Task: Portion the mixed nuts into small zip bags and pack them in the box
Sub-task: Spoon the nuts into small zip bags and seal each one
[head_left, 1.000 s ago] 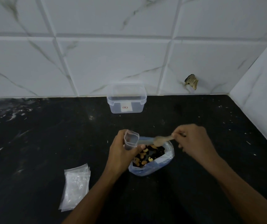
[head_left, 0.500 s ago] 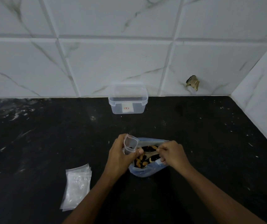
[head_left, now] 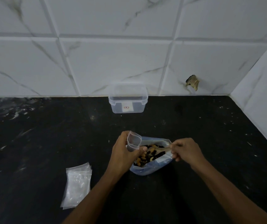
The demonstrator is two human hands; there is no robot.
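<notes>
A large clear bag of mixed nuts (head_left: 152,165) lies open on the black counter, showing cashews and dark pieces. My left hand (head_left: 123,154) holds a small clear zip bag (head_left: 133,141) upright with its mouth open, at the big bag's left rim. My right hand (head_left: 186,150) grips the handle of a pale spoon (head_left: 157,149) whose bowl sits low among the nuts. The clear plastic box (head_left: 128,101) stands open against the tiled wall, beyond the hands.
A stack of several small zip bags (head_left: 77,185) lies flat on the black counter (head_left: 48,143) to the left. White marbled tiles form the back wall and the right side wall (head_left: 262,94). A damaged spot (head_left: 192,81) marks the back wall.
My right hand came down and left from above the bag, bringing the spoon into the nuts. My left hand kept the small bag in place.
</notes>
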